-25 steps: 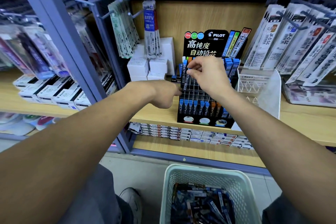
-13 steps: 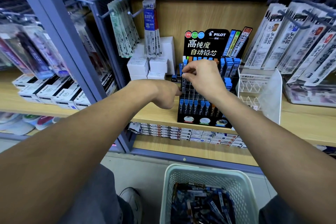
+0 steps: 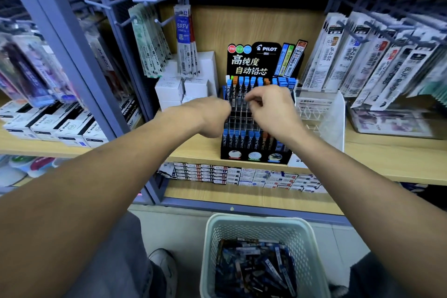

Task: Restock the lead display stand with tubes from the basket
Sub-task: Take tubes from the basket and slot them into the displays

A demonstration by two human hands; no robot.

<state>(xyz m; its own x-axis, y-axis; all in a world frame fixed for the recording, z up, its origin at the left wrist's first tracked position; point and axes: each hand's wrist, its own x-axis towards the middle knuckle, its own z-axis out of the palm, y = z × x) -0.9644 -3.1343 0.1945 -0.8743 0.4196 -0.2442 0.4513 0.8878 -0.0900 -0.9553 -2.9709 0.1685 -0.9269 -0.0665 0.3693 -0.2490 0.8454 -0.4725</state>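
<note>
Wooden shelving [image 3: 362,159] fills the frame, with hanging refill packs [image 3: 377,60] at upper right and white boxes [image 3: 183,84] left of centre. At bottom centre a pale basket [image 3: 210,244] sits on the floor, with loose tubes [image 3: 256,271] heaped in it.

The stand [image 3: 254,58], black with a Pilot header card, sits at centre frame on the middle shelf. Its top and bottom rows show blue and orange caps; the middle rows look largely bare, dark slots.

The right hand [image 3: 271,109] hovers over those middle slots, its fingers [image 3: 251,100] curled together at the tips. Whether they pinch a tube cannot be told, as blur hides it. The left hand [image 3: 212,116] sits just left of the stand, curled, knuckles towards the camera; what it holds, if anything, is hidden behind it.

The step in hand is probably seating a tube in a middle-row slot. To do it well, the tube should go in upright, cap up, aligned with one cell so it does not straddle a divider. Matching cap colour to the column keeps grades sorted. A light downward push until it stops is enough; the stand looks light, so the left hand could steady its side. Neighbouring tubes are close, so the fingers should release straight upward.
</note>
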